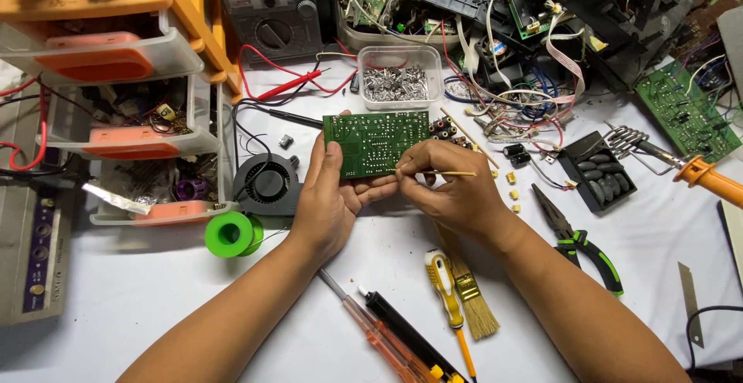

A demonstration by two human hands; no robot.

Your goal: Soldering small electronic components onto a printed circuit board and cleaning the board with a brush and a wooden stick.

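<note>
My left hand (329,197) grips the lower left edge of a green circuit board (375,141), held solder side up above the white table. My right hand (453,189) pinches a thin wooden stick (457,172) whose tip touches the board's lower right area. Black and red connector jacks (443,128) stick out at the board's right edge. A second thin stick (464,134) lies just beyond the board.
Around the hands lie a black fan (267,183), green solder spool (230,234), clear tub of metal parts (396,80), pliers (576,237), brush (468,298), screwdrivers (445,282), soldering iron (700,174), orange drawer unit (116,81), multimeter (267,11), second green board (685,108), tangled wires.
</note>
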